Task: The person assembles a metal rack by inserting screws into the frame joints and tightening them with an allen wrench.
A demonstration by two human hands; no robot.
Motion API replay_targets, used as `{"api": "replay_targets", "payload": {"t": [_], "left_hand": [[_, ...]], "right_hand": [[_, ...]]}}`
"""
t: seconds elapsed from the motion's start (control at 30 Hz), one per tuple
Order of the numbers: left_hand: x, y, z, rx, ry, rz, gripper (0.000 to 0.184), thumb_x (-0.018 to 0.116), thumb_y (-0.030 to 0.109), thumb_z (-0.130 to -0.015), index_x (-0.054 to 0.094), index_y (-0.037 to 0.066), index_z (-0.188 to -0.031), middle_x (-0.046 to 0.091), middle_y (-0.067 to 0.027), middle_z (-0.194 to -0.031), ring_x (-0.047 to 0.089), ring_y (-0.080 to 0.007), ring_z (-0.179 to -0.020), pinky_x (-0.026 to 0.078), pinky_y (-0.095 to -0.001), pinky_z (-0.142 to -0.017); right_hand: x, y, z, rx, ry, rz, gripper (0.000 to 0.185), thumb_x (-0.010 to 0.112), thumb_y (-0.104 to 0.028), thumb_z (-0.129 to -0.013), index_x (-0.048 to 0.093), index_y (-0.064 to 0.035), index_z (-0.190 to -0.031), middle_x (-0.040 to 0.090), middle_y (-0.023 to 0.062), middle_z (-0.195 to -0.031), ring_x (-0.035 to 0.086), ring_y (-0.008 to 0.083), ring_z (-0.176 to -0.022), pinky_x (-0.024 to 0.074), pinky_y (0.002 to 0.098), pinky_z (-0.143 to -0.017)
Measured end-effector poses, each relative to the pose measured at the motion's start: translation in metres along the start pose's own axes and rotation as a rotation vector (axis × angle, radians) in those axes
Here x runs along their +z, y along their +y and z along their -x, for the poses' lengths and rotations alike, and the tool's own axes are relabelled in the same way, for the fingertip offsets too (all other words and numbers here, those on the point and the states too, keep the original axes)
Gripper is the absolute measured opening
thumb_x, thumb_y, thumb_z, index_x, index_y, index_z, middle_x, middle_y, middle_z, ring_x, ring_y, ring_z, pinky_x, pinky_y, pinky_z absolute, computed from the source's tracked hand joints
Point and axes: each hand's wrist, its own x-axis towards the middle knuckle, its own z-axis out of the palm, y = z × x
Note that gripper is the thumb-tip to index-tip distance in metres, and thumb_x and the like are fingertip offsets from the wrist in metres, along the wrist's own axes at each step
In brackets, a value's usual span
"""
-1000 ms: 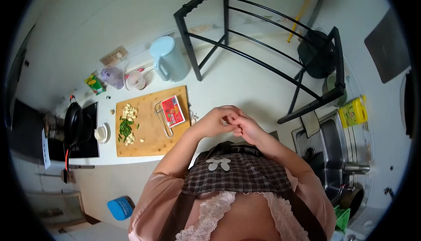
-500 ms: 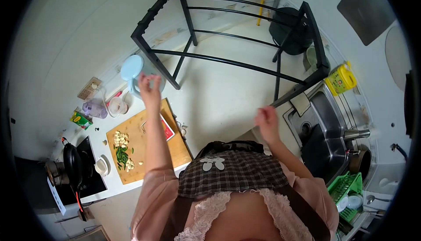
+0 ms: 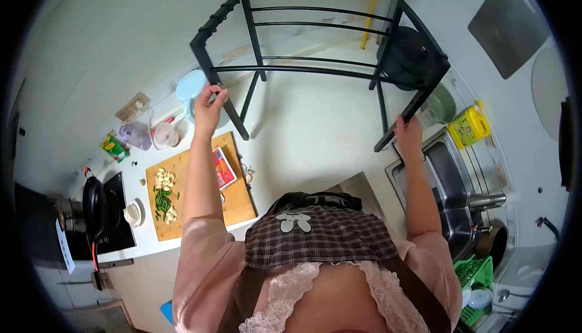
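A black metal rack stands on the white counter, its left upper bar wrapped in dark cord or tape. My left hand is at the rack's front left leg, thumb and fingers closed around it. On the other side, my right hand closes on the front right leg, with its fingertips partly hidden. Just behind my left hand is a light blue lidded jug. Below that forearm lies a wooden cutting board with peeled garlic, cut green chilies and a red-and-white package.
A stainless sink is on the right, with a yellow jug behind it. A black pot or bin and a green bowl sit by the rack's right side. At left, a black pan rests on the stove.
My right hand has moved up and right onto the rack's front right leg. My left hand has reached the left leg. The view has shifted, and the rack appears at another angle.
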Motion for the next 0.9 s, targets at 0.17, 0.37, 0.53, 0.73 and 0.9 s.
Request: {"api": "replay_targets", "payload": {"t": [0.17, 0.37, 0.53, 0.73, 0.9], "left_hand": [[0.022, 0.022, 0.063, -0.036, 0.055, -0.038, 0.011, 0.07, 0.007, -0.081, 0.062, 0.003, -0.089, 0.042, -0.0277, -0.135, 0.06, -0.0154, -0.097, 0.048, -0.0243, -0.079], [0.044, 0.06, 0.13, -0.181, 0.042, 0.065, 0.014, 0.068, 0.006, -0.082, 0.059, -0.001, -0.089, 0.05, -0.0238, -0.129, 0.061, -0.019, -0.102, 0.05, -0.0298, -0.085], [0.04, 0.086, 0.161, -0.229, -0.031, -0.012, 0.011, 0.066, 0.005, -0.084, 0.059, 0.0, -0.091, 0.056, -0.0233, -0.122, 0.053, -0.0214, -0.117, 0.05, -0.0284, -0.085], [0.02, 0.071, 0.167, -0.29, 0.165, 0.309, 0.011, 0.064, 0.01, -0.087, 0.061, 0.002, -0.094, 0.066, -0.0081, -0.094, 0.063, -0.0127, -0.084, 0.049, -0.0246, -0.066], [0.021, 0.086, 0.166, -0.37, 0.164, 0.458, 0.02, 0.063, 0.013, -0.088, 0.063, 0.001, -0.104, 0.066, -0.0067, -0.09, 0.064, -0.0139, -0.078, 0.05, -0.0257, -0.065]], "right_hand": [[0.014, 0.057, -0.081, 0.021, 0.038, 0.104, 0.029, 0.059, -0.023, -0.09, 0.051, 0.0045, -0.095, 0.06, 0.0134, -0.066, 0.061, 0.0194, -0.052, 0.0482, 0.0314, -0.047], [0.036, 0.097, -0.125, 0.013, 0.049, 0.164, 0.036, 0.057, -0.024, -0.088, 0.053, 0.0066, -0.106, 0.062, 0.0268, -0.085, 0.061, 0.0398, -0.087, 0.0472, 0.0451, -0.077], [0.053, 0.121, -0.116, 0.028, -0.003, -0.217, 0.036, 0.058, -0.022, -0.087, 0.053, 0.0067, -0.108, 0.064, 0.0239, -0.087, 0.061, 0.0404, -0.082, 0.0472, 0.0441, -0.073], [-0.005, -0.12, -0.01, -0.338, -0.463, -0.014, 0.017, 0.061, -0.016, -0.085, 0.059, 0.0006, -0.089, 0.064, 0.0144, -0.075, 0.063, 0.0333, -0.066, 0.0494, 0.0372, -0.061], [0.015, -0.263, 0.055, -0.991, -0.336, -0.274, 0.026, 0.067, -0.015, -0.081, 0.058, -0.0027, -0.102, 0.063, 0.0146, -0.098, 0.06, 0.0311, -0.09, 0.0478, 0.0383, -0.078]]}}
